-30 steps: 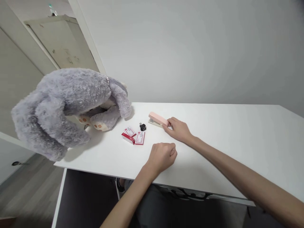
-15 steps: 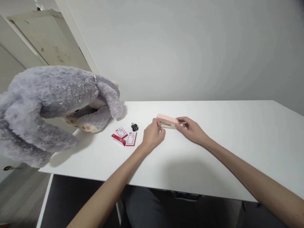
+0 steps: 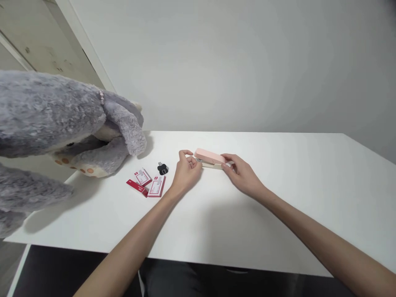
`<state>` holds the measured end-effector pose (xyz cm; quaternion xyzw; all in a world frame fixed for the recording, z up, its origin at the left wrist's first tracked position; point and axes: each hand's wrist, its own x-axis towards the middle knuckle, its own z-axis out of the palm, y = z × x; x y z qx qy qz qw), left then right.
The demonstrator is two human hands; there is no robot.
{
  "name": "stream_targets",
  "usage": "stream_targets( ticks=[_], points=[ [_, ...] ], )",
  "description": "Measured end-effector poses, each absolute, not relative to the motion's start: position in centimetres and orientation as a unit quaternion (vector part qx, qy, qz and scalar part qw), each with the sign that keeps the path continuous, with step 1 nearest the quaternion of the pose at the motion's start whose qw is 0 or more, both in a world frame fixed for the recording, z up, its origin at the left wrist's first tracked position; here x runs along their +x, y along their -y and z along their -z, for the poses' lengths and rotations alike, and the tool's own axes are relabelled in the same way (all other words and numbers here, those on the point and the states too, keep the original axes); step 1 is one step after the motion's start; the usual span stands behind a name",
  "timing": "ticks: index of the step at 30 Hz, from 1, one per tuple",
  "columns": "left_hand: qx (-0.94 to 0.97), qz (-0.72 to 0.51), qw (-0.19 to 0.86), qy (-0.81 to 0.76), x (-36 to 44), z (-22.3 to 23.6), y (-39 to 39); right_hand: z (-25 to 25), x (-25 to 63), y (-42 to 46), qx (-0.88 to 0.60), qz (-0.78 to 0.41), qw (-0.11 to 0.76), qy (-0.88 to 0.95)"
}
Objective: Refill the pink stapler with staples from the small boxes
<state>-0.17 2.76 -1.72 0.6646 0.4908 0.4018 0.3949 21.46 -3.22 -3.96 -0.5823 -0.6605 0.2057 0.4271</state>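
A stapler with a pink top [image 3: 209,156] and a cream base [image 3: 213,166] lies lengthwise across the table, with a gap between its two parts at the left end. My right hand [image 3: 239,173] grips its right end, thumb on the near side and fingers behind. At the left end, my left hand [image 3: 187,171] has its thumb and curled fingers close around the base near the metal part. Its index finger is raised off the pink top. The exact contact of the left fingertips is hidden.
Left of my hands lie several red-and-white small boxes [image 3: 156,186] and a black staple remover-like item [image 3: 162,168]. A large grey plush toy [image 3: 123,119] sits at the table's left. The white table [image 3: 262,231] meets a wall behind.
My view has shifted, so the table's contents sit further left. My left index finger has lifted from the stapler's pink top, while my right hand keeps its grip.
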Motion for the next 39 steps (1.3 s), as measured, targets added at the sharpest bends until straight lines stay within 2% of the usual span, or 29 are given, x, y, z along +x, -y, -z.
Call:
stream_targets(
  ticks=[13,20,24,39],
  points=[
    [0.659,-0.403,0.407,-0.487,-0.2,1.6,-2.7,4.7,20.9,3.5,-0.610,-0.179,0.428,0.643],
    [0.689,-0.453,0.260,-0.502,-0.4,2.4,-2.9,4.6,20.8,3.5,-0.615,-0.185,0.423,0.640],
    [0.726,-0.413,0.219,-0.504,-0.6,2.9,-3.2,4.9,20.9,3.5,-0.607,-0.181,0.429,0.644],
    [0.751,-0.387,0.273,-0.461,-0.3,2.6,-2.9,4.1,20.7,3.7,-0.604,-0.196,0.445,0.631]
  ],
)
